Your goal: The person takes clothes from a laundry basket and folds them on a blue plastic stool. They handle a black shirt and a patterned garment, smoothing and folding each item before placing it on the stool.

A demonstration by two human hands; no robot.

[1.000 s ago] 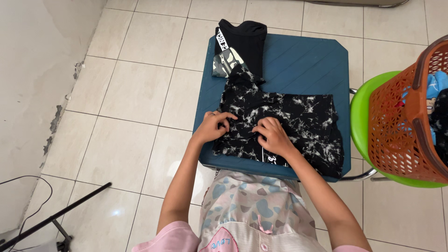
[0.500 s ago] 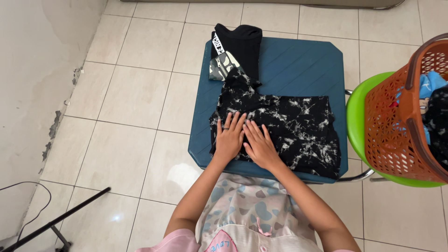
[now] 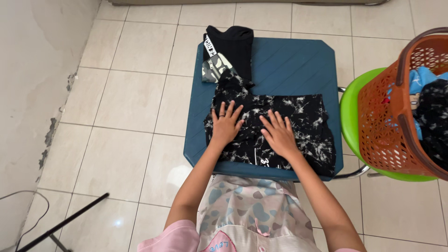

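Observation:
A black garment with white marbled print (image 3: 305,121) lies spread across the near half of a blue square table (image 3: 294,65). My left hand (image 3: 225,123) rests flat on the garment's left part, fingers spread, a ring on one finger. My right hand (image 3: 279,133) lies flat on the garment's middle, fingers apart. Neither hand grips the cloth. A folded black garment with a white printed strip (image 3: 233,49) sits at the table's far left corner, with a small camouflage pouch (image 3: 213,69) on it.
To the right, an orange plastic laundry basket (image 3: 387,116) holding blue and black clothes stands on a green round stool (image 3: 352,116). The floor is pale tile. A wall runs along the left, and a black tripod leg (image 3: 60,224) crosses the lower left.
My hands went from pinching the garment's near edge to lying flat on it. Since half a second ago they have slid apart, the right hand moving rightward.

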